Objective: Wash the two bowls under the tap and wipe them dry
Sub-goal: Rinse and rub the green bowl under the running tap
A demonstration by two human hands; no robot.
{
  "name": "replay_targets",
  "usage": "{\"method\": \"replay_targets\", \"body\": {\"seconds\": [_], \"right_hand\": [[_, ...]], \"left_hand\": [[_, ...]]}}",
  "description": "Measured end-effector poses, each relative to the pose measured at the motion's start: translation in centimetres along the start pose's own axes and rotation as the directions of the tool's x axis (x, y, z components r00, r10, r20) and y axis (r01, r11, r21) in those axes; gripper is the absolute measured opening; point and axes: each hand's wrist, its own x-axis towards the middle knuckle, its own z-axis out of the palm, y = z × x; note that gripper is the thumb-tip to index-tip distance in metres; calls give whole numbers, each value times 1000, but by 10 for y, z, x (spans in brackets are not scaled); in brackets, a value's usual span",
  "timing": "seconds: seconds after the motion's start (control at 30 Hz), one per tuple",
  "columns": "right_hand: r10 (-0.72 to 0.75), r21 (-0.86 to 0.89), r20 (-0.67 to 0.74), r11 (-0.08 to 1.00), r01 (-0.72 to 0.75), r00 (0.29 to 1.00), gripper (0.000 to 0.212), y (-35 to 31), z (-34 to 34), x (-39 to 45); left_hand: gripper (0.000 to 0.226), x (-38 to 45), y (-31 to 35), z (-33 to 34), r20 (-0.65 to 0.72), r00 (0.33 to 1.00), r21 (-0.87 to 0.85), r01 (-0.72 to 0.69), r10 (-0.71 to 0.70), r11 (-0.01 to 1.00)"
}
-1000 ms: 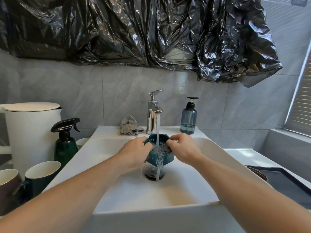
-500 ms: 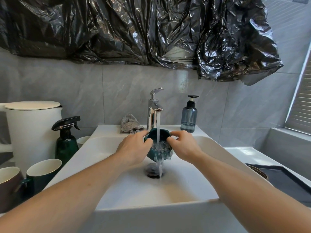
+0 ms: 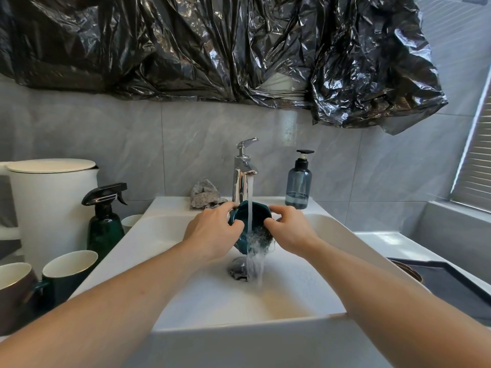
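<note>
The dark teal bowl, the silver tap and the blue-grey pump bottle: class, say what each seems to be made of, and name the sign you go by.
Dark teal bowl: probably glazed ceramic; glossy, thick scalloped rim.
Silver tap: chromed metal; mirror-bright reflections.
Blue-grey pump bottle: translucent plastic or glass, hard to tell which; liquid shows through, and the pump head is matte black.

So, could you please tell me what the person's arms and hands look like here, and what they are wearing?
Both forearms are bare from the bottom edge of the picture to the wrists, with no sleeves showing. The left hand and right hand have no gloves, and no rings, watch or bracelets are visible.
</note>
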Motion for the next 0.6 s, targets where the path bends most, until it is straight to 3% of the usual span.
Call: {"method": "replay_targets", "body": {"seconds": [0.37, 0.6], "right_hand": [[9, 66, 43, 998, -11, 999, 42, 5, 3, 3], [16, 89, 92, 996, -24, 996, 43, 9, 4, 6]], "left_hand": [[46, -1, 0, 0, 4, 1000, 14, -10, 10, 1000], [50, -5, 2, -2, 82, 997, 35, 9, -11, 999]]}}
